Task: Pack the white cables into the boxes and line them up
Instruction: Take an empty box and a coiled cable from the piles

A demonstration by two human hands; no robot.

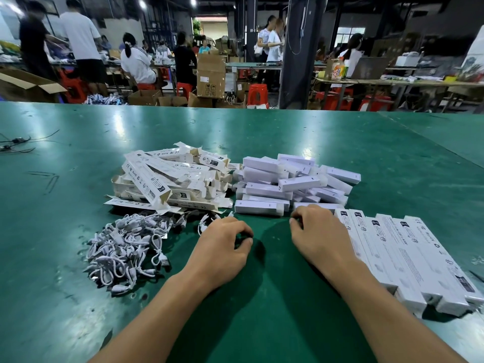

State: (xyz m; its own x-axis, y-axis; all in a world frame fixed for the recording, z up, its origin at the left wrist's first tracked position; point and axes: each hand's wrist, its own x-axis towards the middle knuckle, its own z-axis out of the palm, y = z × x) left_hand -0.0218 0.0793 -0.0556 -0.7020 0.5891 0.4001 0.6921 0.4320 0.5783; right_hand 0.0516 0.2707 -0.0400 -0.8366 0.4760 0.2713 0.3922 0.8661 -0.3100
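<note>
A heap of white cables [125,247] lies on the green table [262,132] at my left. Behind it is a pile of empty printed boxes [167,179] with open flaps. To its right lies a pile of plain white inner boxes [285,182]. A row of several packed printed boxes [408,258] lies side by side at my right. My left hand [225,247] rests on the table with curled fingers, right beside a loose white cable [204,225]; whether it grips that cable is hidden. My right hand [319,237] rests with loosely curled fingers against the row's leftmost box, holding nothing.
Thin dark wires [18,142] lie at the table's far left. Beyond the far edge are cardboard cartons [210,74], red stools [258,94], a dark pillar [301,51] and several people at other benches.
</note>
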